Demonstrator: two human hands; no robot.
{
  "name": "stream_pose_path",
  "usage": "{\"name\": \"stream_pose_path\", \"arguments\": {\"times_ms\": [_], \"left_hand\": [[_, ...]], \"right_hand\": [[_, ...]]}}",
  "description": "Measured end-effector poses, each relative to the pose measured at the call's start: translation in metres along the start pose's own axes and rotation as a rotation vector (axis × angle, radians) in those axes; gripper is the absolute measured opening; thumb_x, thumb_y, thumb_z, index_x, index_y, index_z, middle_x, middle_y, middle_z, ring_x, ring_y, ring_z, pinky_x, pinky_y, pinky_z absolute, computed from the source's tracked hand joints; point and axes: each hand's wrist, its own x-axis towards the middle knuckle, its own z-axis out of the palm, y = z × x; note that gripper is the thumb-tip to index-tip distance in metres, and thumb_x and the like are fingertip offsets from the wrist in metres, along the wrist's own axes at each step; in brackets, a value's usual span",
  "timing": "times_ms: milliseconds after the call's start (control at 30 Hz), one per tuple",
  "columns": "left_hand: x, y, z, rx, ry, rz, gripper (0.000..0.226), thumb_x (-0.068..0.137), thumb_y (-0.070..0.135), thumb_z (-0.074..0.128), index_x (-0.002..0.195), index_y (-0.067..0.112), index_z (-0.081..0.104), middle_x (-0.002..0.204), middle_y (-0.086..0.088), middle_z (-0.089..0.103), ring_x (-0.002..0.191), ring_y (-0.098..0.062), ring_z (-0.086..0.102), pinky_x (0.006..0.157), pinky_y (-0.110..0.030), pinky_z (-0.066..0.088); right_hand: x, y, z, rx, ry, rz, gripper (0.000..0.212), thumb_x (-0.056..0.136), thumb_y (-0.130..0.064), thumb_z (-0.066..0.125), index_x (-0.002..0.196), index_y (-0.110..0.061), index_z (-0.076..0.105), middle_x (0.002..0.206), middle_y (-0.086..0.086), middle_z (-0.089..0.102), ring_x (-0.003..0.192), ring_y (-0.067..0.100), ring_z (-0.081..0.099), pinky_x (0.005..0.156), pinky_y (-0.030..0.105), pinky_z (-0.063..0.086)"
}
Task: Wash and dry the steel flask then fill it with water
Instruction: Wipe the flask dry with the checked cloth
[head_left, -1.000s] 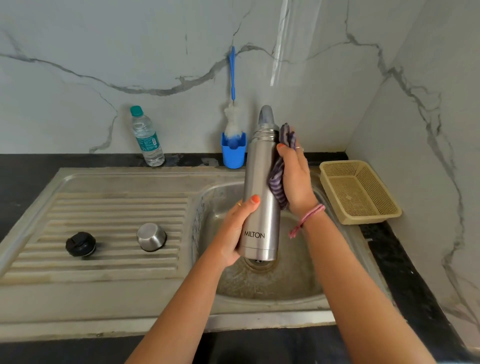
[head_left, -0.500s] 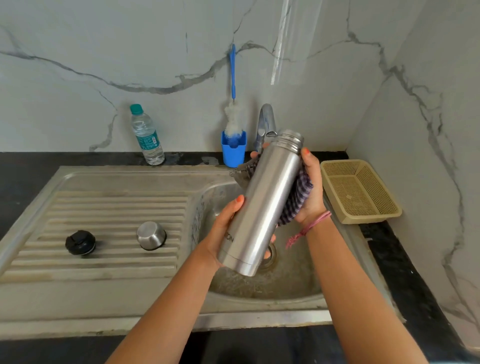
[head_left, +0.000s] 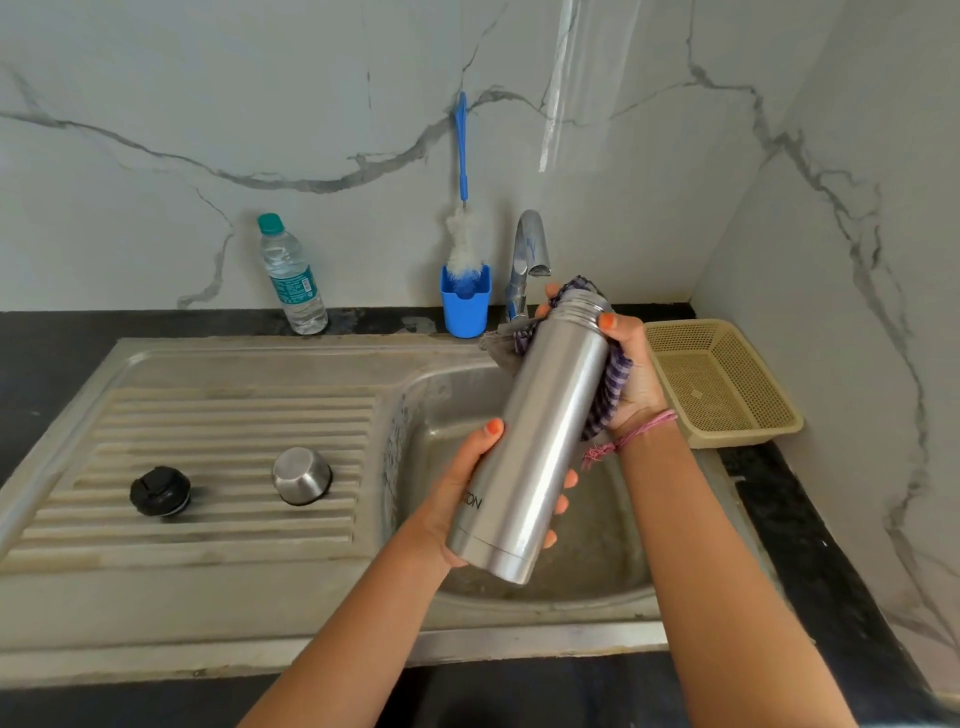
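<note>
The steel flask is tilted over the sink basin, its open threaded mouth pointing up and to the right. My left hand grips its lower body near the base. My right hand holds a purple checked cloth wrapped against the flask's neck and upper side. The flask's steel cup lid and black stopper lie on the ribbed drainboard to the left. The tap stands behind the flask, with no water visibly running.
A plastic water bottle stands at the back wall. A blue holder with a bottle brush is beside the tap. A beige perforated basket sits on the black counter at the right, close to the side wall.
The flask went from upright to tilted with its mouth to the right. My right hand with the cloth slid up round the neck; my left hand shifted lower on the body.
</note>
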Motion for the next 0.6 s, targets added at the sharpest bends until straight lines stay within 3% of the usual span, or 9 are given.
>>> {"name": "stream_pose_path", "arguments": {"times_ms": [67, 167, 233, 333, 433, 500, 600], "left_hand": [[-0.002, 0.008, 0.008, 0.137, 0.230, 0.023, 0.077, 0.066, 0.055, 0.082, 0.124, 0.006, 0.065, 0.106, -0.017, 0.068, 0.082, -0.024, 0.069, 0.069, -0.038, 0.060], [-0.001, 0.018, 0.007, 0.496, 0.578, 0.067, 0.092, 0.059, 0.056, 0.081, 0.134, 0.010, 0.052, 0.100, -0.010, 0.073, 0.080, -0.022, 0.072, 0.069, -0.035, 0.060], [0.001, 0.023, 0.009, 0.816, 0.725, 0.076, 0.100, 0.058, 0.062, 0.083, 0.141, 0.019, 0.047, 0.110, -0.001, 0.072, 0.089, -0.015, 0.072, 0.080, -0.036, 0.060], [0.008, 0.022, 0.016, 1.364, 0.917, 0.163, 0.072, 0.070, 0.058, 0.079, 0.128, 0.021, 0.056, 0.106, 0.005, 0.064, 0.088, -0.009, 0.066, 0.077, -0.030, 0.058], [0.017, 0.012, 0.018, 1.825, 1.123, 0.188, 0.097, 0.074, 0.063, 0.070, 0.146, 0.009, 0.036, 0.123, -0.006, 0.046, 0.104, -0.021, 0.052, 0.084, -0.033, 0.051], [0.018, 0.007, 0.016, 1.936, 1.189, 0.153, 0.106, 0.078, 0.063, 0.067, 0.153, 0.005, 0.021, 0.130, -0.009, 0.040, 0.112, -0.024, 0.046, 0.087, -0.034, 0.046], [0.017, 0.013, 0.013, 1.967, 1.100, 0.214, 0.104, 0.075, 0.064, 0.070, 0.152, 0.010, 0.025, 0.129, -0.008, 0.039, 0.114, -0.022, 0.043, 0.091, -0.032, 0.043]], "right_hand": [[0.001, -0.003, -0.002, -0.081, 0.082, 0.016, 0.074, 0.055, -0.028, 0.086, 0.122, -0.011, 0.062, 0.104, 0.008, 0.070, 0.092, 0.024, 0.067, 0.087, 0.041, 0.055], [0.000, -0.006, -0.006, -0.187, 0.245, 0.048, 0.060, 0.056, -0.026, 0.085, 0.112, -0.012, 0.068, 0.099, 0.011, 0.072, 0.090, 0.028, 0.068, 0.087, 0.045, 0.054], [0.000, -0.009, -0.005, -0.263, 0.339, 0.046, 0.064, 0.057, -0.023, 0.087, 0.115, -0.008, 0.067, 0.099, 0.015, 0.071, 0.092, 0.032, 0.067, 0.086, 0.048, 0.055], [0.000, -0.011, 0.001, -0.333, 0.427, 0.038, 0.062, 0.068, -0.014, 0.084, 0.124, 0.000, 0.060, 0.100, 0.019, 0.069, 0.092, 0.035, 0.067, 0.080, 0.047, 0.057], [0.000, -0.010, 0.012, -0.387, 0.478, 0.032, 0.045, 0.074, -0.013, 0.081, 0.114, -0.004, 0.064, 0.089, 0.014, 0.070, 0.078, 0.027, 0.069, 0.068, 0.038, 0.059], [0.002, -0.008, 0.015, -0.385, 0.496, 0.025, 0.047, 0.072, -0.013, 0.083, 0.114, -0.004, 0.064, 0.091, 0.016, 0.069, 0.083, 0.030, 0.068, 0.071, 0.042, 0.060], [0.002, -0.008, 0.015, -0.336, 0.505, -0.013, 0.043, 0.068, -0.009, 0.084, 0.107, -0.008, 0.065, 0.100, 0.021, 0.066, 0.092, 0.036, 0.066, 0.082, 0.055, 0.057]]}}
